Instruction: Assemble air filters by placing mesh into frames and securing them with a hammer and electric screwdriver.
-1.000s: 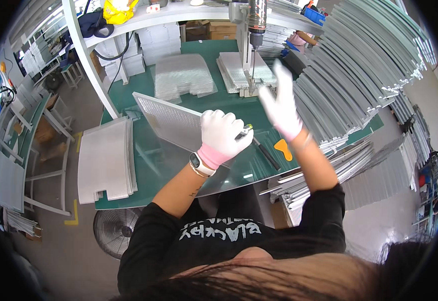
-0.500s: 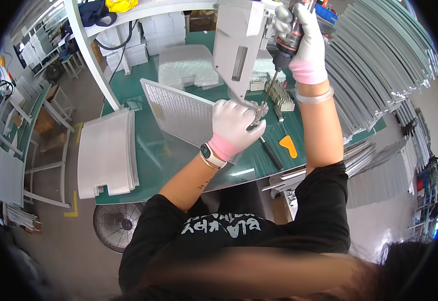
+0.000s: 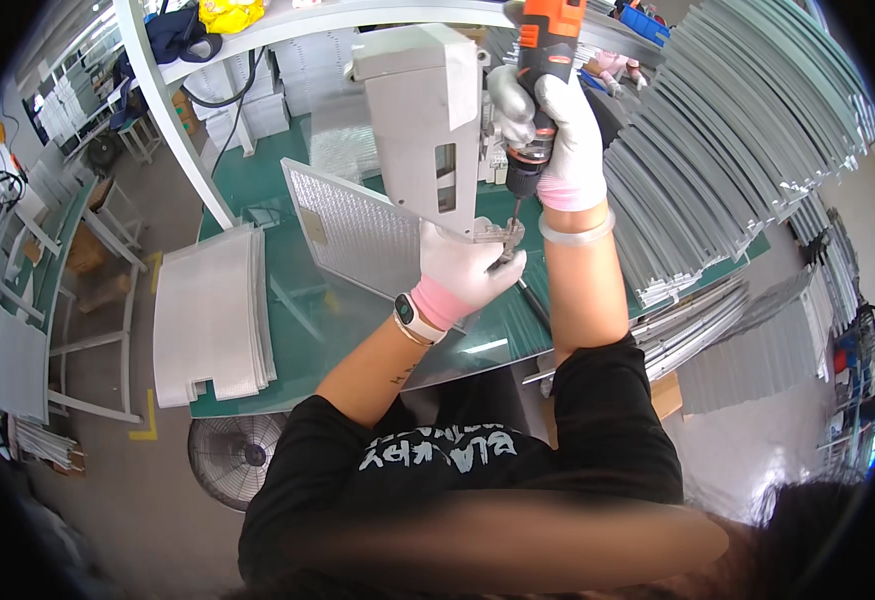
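My right hand (image 3: 575, 145), in a white glove with a pink cuff, is closed round the grip of an orange and black cordless drill (image 3: 545, 65). The drill points down, and its bit meets a small metal bracket (image 3: 497, 234) at the lower end of a long grey housing (image 3: 412, 120). My gloved left hand (image 3: 457, 268) is closed round that bracket, thumb at its side; its fingertips are partly hidden. Behind the left hand, a white-framed panel with a textured silvery face (image 3: 357, 225) stands tilted on the green table (image 3: 282, 350).
Flat pale panels (image 3: 212, 310) are stacked at the table's left. A long row of grey panels (image 3: 737, 150) fills the right side. A dark-handled tool (image 3: 534, 305) lies near my left thumb. A floor fan (image 3: 242, 460) stands below the front edge; a shelf post (image 3: 177, 120) rises behind.
The drill and my right hand have moved left and stand more upright. The grey housing has swung left and shows more of its top. My left hand has stayed nearly in place.
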`<state>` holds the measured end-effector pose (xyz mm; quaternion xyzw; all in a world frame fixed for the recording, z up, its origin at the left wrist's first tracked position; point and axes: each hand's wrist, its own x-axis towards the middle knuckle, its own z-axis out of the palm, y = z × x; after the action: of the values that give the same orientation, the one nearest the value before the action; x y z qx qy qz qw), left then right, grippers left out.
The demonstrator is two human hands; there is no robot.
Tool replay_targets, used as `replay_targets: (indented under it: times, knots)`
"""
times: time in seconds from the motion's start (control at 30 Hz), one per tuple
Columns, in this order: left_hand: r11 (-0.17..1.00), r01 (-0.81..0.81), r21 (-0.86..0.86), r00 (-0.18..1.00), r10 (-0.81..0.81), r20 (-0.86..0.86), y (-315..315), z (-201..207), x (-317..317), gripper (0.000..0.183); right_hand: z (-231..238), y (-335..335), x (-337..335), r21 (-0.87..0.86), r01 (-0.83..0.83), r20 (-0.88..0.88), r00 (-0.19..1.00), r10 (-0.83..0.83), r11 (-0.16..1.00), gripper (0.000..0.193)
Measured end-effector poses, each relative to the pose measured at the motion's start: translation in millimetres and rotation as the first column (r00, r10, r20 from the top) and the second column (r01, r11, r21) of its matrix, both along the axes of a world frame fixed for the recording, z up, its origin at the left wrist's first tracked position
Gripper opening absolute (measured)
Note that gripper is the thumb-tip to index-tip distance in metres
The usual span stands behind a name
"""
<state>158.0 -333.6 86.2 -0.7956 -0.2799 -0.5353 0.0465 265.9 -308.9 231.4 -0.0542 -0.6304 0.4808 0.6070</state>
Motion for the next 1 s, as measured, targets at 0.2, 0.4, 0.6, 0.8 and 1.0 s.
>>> replay_targets:
  times: [0.2, 0.4, 0.6, 0.8, 1.0]
  knots:
    - [0.997, 0.065, 0.04, 0.994, -0.068, 0.082, -2.0, -3.3, 2.1, 0.016, -4.7, 6.2, 2.3, -0.077, -0.154, -0.037, 0.988, 0.152, 0.985, 0.068]
    - [0.995, 0.093, 0.045, 0.988, -0.098, 0.119, -3.9, -6.7, -1.4, 0.015, -13.4, 12.3, -12.8, -0.042, -0.241, -0.143, 0.962, 0.233, 0.97, 0.061]
    - [0.996, 0.095, -0.001, 0.991, -0.094, 0.099, 1.2, -11.4, -0.3, 0.015, -8.5, 0.5, -11.9, -0.055, -0.301, -0.095, 0.951, 0.295, 0.952, 0.067]
    - [0.999, 0.05, 0.003, 0.999, -0.05, 0.005, 0.1, -10.0, -2.8, 0.018, -11.5, 1.6, -11.1, -0.052, -0.349, -0.047, 0.937, 0.347, 0.936, 0.074]
    - [0.991, 0.022, -0.132, 0.997, -0.032, -0.077, 1.4, -24.1, -15.7, 0.043, -5.3, -19.8, -35.4, -0.336, -0.22, -0.41, 0.909, 0.068, 0.916, 0.082]
